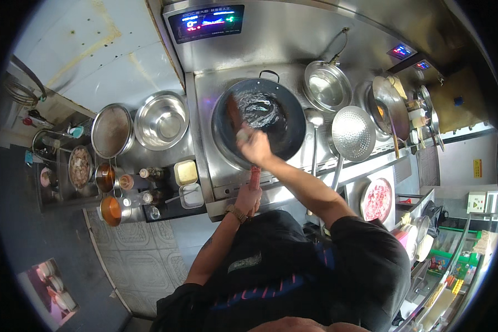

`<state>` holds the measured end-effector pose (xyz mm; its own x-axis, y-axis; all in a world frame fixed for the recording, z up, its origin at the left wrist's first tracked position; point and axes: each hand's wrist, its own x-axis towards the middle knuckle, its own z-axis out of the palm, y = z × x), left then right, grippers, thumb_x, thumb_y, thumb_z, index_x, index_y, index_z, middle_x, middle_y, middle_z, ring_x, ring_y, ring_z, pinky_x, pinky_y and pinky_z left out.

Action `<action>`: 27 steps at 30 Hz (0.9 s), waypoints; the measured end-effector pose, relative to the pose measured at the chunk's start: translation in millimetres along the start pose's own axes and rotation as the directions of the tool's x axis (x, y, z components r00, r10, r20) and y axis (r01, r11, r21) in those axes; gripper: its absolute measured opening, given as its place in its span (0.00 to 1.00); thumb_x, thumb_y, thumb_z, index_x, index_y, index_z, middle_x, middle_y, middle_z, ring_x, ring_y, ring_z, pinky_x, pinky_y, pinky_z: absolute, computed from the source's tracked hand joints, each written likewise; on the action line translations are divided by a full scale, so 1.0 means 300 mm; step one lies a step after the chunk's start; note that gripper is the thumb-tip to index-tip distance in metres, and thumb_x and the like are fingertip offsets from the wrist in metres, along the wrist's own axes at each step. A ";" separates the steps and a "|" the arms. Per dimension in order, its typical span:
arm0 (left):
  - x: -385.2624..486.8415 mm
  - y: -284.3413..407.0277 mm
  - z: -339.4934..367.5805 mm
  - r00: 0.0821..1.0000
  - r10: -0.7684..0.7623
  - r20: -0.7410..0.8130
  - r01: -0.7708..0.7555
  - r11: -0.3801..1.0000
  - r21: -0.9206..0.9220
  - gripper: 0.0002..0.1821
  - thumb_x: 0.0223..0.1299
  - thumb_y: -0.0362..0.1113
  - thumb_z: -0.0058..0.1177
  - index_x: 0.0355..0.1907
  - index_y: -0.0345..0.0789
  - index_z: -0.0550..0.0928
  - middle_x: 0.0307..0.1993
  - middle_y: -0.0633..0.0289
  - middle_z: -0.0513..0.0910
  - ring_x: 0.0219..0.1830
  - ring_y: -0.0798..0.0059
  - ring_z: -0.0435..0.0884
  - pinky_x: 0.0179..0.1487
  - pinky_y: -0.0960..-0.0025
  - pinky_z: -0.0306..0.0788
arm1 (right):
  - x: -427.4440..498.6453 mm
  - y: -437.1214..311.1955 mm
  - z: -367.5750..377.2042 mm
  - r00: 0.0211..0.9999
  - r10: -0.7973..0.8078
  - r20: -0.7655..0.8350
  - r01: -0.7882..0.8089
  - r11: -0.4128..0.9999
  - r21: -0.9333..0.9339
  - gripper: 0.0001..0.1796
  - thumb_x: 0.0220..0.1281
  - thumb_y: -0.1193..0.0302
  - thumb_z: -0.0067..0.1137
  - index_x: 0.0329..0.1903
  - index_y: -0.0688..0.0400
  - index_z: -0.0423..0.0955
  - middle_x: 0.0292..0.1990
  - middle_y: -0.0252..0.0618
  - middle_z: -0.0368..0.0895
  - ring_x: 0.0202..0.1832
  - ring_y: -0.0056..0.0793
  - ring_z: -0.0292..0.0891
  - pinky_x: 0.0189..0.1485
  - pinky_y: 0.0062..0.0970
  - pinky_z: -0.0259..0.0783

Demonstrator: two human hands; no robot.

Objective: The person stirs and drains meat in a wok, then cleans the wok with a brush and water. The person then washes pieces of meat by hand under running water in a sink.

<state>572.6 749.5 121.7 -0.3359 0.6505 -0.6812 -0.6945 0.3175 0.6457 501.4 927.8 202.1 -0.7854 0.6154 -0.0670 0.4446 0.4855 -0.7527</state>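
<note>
A dark wok (292,137) sits on the steel cooktop before me, with wet, shiny, foamy liquid (259,106) inside. My right hand (255,145) reaches over the wok's near side, fingers closed on a brown brush (233,111). The brush is blurred and lies against the left inner wall. Below it, my left hand (249,199), with a watch on the wrist, grips the wok's reddish handle (255,176). A small loop handle (269,74) stands at the wok's far rim.
Right of the wok are a steel ladle (314,120), a perforated skimmer (354,133) and a steel pan (328,85) below a tap. Steel bowls (162,120), sauce bottles (151,173) and seasoning tubs (186,172) stand left. A tray of red-and-white food (377,200) is at right.
</note>
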 end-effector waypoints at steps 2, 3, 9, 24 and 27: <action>-0.010 0.002 -0.003 1.000 -0.002 0.009 0.002 1.000 0.004 0.07 0.63 0.34 0.56 0.30 0.36 0.76 0.17 0.66 0.73 0.13 0.75 0.72 0.16 0.69 0.66 | 0.012 0.013 0.009 0.979 -0.196 0.048 0.199 0.976 -0.091 0.31 0.53 0.64 0.66 0.62 0.61 0.80 0.43 0.65 0.85 0.48 0.57 0.85 0.56 0.42 0.80; -0.010 -0.004 -0.004 1.000 0.010 0.010 -0.011 1.000 0.001 0.09 0.64 0.34 0.57 0.28 0.36 0.75 0.16 0.65 0.74 0.13 0.76 0.73 0.17 0.69 0.66 | 0.044 0.026 0.001 0.989 -0.150 0.017 0.151 0.986 -0.071 0.29 0.55 0.64 0.65 0.61 0.60 0.80 0.43 0.65 0.85 0.47 0.57 0.85 0.56 0.42 0.81; 0.076 -0.109 0.008 0.976 0.168 -0.137 -0.146 0.977 0.156 0.11 0.60 0.34 0.57 0.22 0.34 0.76 0.14 0.64 0.74 0.12 0.73 0.73 0.16 0.66 0.65 | -0.069 0.111 -0.029 0.973 -0.074 0.218 0.120 0.971 -0.205 0.31 0.55 0.62 0.64 0.64 0.53 0.79 0.39 0.62 0.86 0.45 0.59 0.85 0.54 0.47 0.79; 0.259 -0.273 0.048 0.843 0.431 -0.321 -0.313 0.880 0.359 0.10 0.55 0.37 0.61 0.27 0.33 0.78 0.16 0.60 0.77 0.16 0.68 0.80 0.22 0.61 0.73 | -0.093 0.164 0.009 0.939 -0.022 0.343 0.218 0.809 -0.545 0.35 0.55 0.64 0.62 0.68 0.54 0.72 0.34 0.54 0.87 0.40 0.52 0.87 0.48 0.46 0.82; 0.262 -0.271 0.063 0.765 0.552 -0.332 -0.357 0.792 0.495 0.11 0.53 0.37 0.61 0.27 0.31 0.78 0.16 0.58 0.77 0.20 0.64 0.83 0.28 0.59 0.75 | -0.267 0.141 -0.140 0.837 0.080 0.542 0.314 0.741 -0.594 0.32 0.57 0.66 0.59 0.67 0.52 0.72 0.42 0.55 0.87 0.48 0.54 0.85 0.51 0.51 0.79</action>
<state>614.7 787.7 22.1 -0.8512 0.4442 -0.2796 -0.1155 0.3610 0.9254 601.2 925.1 203.2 -0.8548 0.2174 -0.4713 0.3390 0.9215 -0.1897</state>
